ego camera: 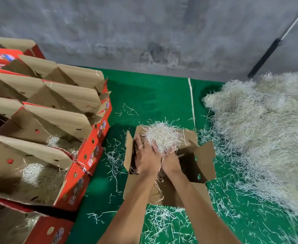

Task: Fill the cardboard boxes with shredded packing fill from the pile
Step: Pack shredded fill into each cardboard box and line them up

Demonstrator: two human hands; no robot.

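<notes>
Both hands, left hand [147,160] and right hand [170,160], clutch one wad of shredded fill [162,136] above the open box [188,189], pile [268,129] off right

Matt brown cardboard on the open box [202,155], wispy pale paper shreds [162,136] inside, glossy red print on the stacked boxes [85,155], green felt-like floor covering [153,95], rough grey concrete wall [144,32].

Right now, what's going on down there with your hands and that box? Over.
Left hand and right hand together hold a clump of pale shredded packing fill over the open brown cardboard box. Big fill pile on the right. Nothing in the way.
</notes>
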